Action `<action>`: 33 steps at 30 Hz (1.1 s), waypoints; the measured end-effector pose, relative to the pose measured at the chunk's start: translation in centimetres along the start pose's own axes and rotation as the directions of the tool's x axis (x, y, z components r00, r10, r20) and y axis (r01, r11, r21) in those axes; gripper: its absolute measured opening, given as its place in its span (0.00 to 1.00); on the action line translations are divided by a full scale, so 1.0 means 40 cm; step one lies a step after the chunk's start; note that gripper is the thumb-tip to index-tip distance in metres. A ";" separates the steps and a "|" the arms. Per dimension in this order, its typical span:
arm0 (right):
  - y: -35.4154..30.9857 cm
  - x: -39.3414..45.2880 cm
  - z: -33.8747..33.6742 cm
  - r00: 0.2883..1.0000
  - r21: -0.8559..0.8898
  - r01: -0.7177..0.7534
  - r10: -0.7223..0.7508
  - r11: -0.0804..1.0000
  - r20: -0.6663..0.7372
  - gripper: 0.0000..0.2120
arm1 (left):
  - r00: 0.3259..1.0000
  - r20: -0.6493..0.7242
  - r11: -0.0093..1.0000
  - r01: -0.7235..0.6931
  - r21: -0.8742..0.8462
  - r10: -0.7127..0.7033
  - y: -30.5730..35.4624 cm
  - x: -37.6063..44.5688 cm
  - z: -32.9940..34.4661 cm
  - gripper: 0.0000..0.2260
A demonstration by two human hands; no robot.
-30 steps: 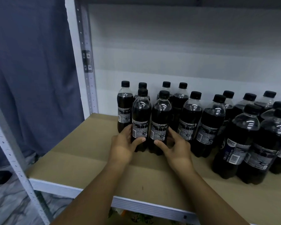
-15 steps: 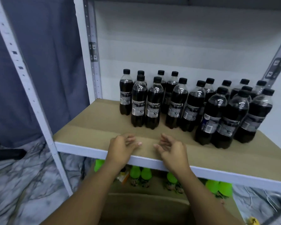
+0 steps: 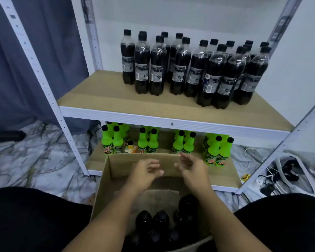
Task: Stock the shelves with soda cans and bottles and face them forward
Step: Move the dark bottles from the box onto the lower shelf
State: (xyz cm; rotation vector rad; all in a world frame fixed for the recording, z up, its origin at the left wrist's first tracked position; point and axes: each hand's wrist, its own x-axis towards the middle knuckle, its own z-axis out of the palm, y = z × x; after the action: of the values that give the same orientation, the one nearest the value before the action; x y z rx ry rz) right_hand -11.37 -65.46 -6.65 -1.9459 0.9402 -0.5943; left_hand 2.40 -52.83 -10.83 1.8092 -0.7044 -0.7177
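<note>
Both hands hang empty over the cardboard box (image 3: 105,180): we see the left hand (image 3: 145,173) and the right hand (image 3: 193,170) side by side, a little apart, fingers loosely spread and holding nothing. Below our forearms, dark bottles in the box (image 3: 161,220) stand upright with their black caps toward us. Just past the box's far wall, on the lower shelf (image 3: 225,177), green bottles (image 3: 182,142) with black caps stand in pairs across the width; a small orange-capped item sits among them, too small to identify. Above, the upper shelf (image 3: 116,99) carries the dark soda bottles (image 3: 189,66), grouped toward the middle and right, its left part bare. We cannot read which way their labels face. Cables (image 3: 273,177) lie on the marbled floor (image 3: 35,160) at right.
</note>
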 end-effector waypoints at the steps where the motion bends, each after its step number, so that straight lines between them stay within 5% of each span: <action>1: 0.035 -0.023 0.002 0.998 -0.019 -0.059 0.060 0.998 0.018 0.24 | 0.999 0.025 0.999 0.034 0.007 -0.034 -0.035 -0.016 0.018 0.24; 10: 0.191 -0.109 0.015 0.948 -0.378 -0.240 0.299 0.894 0.106 0.22 | 0.946 0.247 0.955 0.141 0.262 -0.208 -0.245 -0.119 0.116 0.39; 21: 0.253 -0.093 0.071 0.883 -0.598 -0.410 0.465 0.689 -0.070 0.11 | 0.975 0.175 0.899 0.047 0.435 -0.136 -0.262 -0.131 0.139 0.23; 28: 0.261 -0.092 0.090 0.905 -0.569 -0.373 0.424 0.733 -0.047 0.09 | 0.990 0.124 0.909 0.012 0.417 -0.070 -0.255 -0.143 0.141 0.18; 33: 0.248 -0.096 0.082 0.952 -0.408 -0.291 0.303 0.866 -0.034 0.11 | 0.998 0.057 0.956 0.012 0.292 -0.030 -0.238 -0.141 0.137 0.15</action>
State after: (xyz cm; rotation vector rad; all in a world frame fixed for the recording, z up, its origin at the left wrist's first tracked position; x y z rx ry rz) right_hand -15.15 -64.10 -17.03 -2.1007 1.4017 -0.1931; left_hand -4.08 -48.96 -20.61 2.0718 -0.8695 -0.7141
